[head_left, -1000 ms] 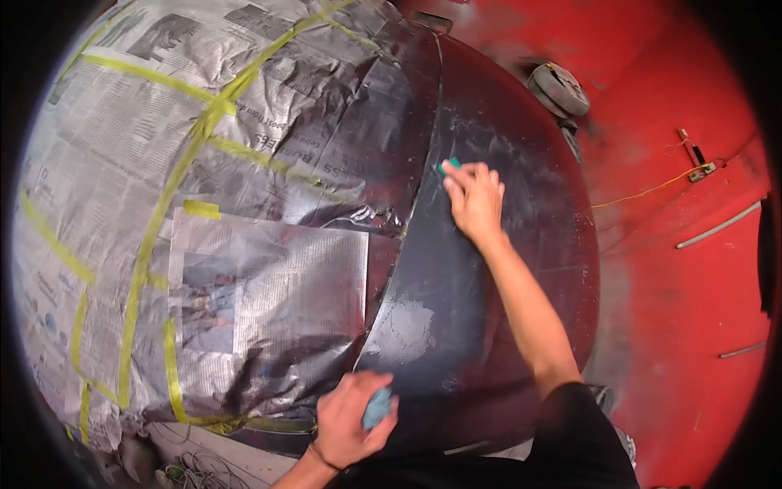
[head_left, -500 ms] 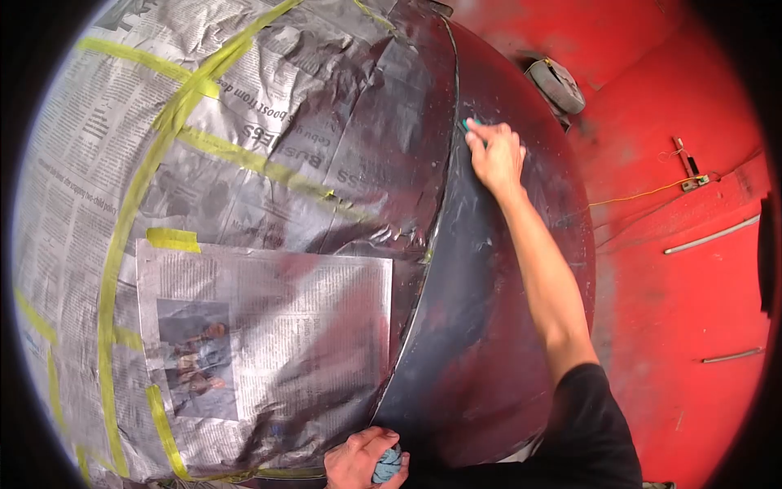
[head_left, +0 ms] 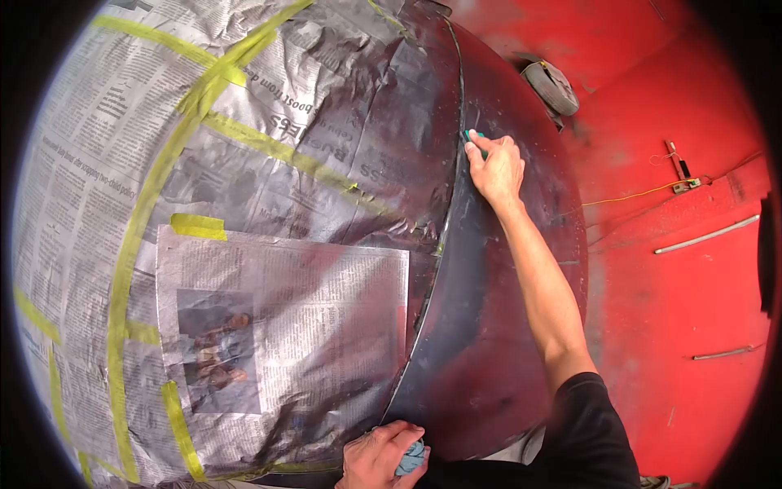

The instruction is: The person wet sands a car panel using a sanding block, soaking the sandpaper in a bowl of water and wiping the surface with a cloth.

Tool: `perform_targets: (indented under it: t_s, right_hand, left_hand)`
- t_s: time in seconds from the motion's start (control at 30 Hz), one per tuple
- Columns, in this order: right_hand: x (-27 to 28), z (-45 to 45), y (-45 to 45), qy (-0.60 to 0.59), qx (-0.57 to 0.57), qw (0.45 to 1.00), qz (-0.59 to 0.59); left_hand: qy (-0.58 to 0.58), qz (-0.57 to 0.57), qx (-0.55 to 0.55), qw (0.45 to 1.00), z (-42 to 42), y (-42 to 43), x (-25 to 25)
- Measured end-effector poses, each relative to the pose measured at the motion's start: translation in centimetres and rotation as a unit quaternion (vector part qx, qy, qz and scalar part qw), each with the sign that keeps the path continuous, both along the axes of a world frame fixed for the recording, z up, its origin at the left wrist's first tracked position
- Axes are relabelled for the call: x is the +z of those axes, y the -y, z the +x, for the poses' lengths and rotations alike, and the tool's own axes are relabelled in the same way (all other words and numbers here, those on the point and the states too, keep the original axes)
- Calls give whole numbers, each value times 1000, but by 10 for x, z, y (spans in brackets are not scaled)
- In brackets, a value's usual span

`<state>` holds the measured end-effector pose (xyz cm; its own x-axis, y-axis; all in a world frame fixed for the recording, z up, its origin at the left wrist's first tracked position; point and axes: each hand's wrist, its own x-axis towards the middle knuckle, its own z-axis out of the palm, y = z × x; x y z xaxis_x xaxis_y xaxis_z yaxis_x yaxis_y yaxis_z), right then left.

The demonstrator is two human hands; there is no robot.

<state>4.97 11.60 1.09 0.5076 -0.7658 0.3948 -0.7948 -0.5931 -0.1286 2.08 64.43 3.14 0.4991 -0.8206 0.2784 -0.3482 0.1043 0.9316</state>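
My right hand (head_left: 498, 171) reaches forward over a dark, curved car panel (head_left: 521, 350), fingers closed on a thin teal pad (head_left: 479, 138) pressed to the surface. Most of the pad lies under the fingers, so its exact kind is unclear. The pad is just right of the seam where the panel meets the newspaper covering (head_left: 342, 326). At the bottom, my left hand (head_left: 371, 455) is wrapped around a crumpled blue-grey cloth (head_left: 410, 459), near the lower end of that seam. Greyish patches and pale smears mark the panel beside the seam.
Yellow masking tape (head_left: 122, 326) holds the newspaper sheets, which are wrinkled and dusted with dark paint. On the right is a red floor (head_left: 652, 301) with a wheel-like object (head_left: 550, 88), a small tool (head_left: 683, 171) on a yellow cord and pale rods (head_left: 705, 235).
My right hand has moved slightly down along the seam, with more of the teal pad showing. The newspaper and my left hand with the cloth appear shifted a little rightward as the view moved.
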Motion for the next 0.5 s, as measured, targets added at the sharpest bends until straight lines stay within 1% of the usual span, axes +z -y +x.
perform_targets:
  t_s: [0.03, 0.07, 0.1, 0.17, 0.23, 0.27, 0.3, 0.33, 0.4, 0.47, 0.5]
  right_hand:
    - [1, 2, -1, 4, -7, 1000, 7]
    - [5, 11, 4, -21, -22, 999, -13]
    - [-1, 18, 25, -8, -24, 999, -25]
    - [3, 41, 60, 18, -76, 996, 34]
    - [4, 51, 63, 4, -102, 995, 22]
    - [2, 43, 49, 27, -85, 996, -9]
    - [2, 30, 32, 41, -51, 998, 9]
    - [-7, 16, 6, 50, -30, 997, -42]
    - [-8, -12, -79, 65, -22, 994, -85]
    - [-3, -39, -160, 108, 11, 994, -26]
    - [2, -41, -183, 107, -3, 994, 1]
  left_hand:
    - [-8, -4, -4, 1000, 0, 0, 0]
    - [-11, -5, -7, 1000, 2, 0, -1]
    - [-16, -1, -11, 1000, 2, -1, -1]
    - [-17, 1, -15, 1000, 3, 3, -1]
    - [-10, 4, -16, 1000, 5, 3, -1]
    - [-7, 4, -20, 1000, 5, 4, -2]
    - [-3, -3, -24, 1000, 6, 6, -6]
    - [12, -18, -14, 1000, 4, 5, -13]
    - [-8, -9, -30, 999, 4, 1, -15]
    - [-16, -20, -29, 999, 3, 3, -17]
    - [-21, -18, -29, 999, 1, 2, -17]
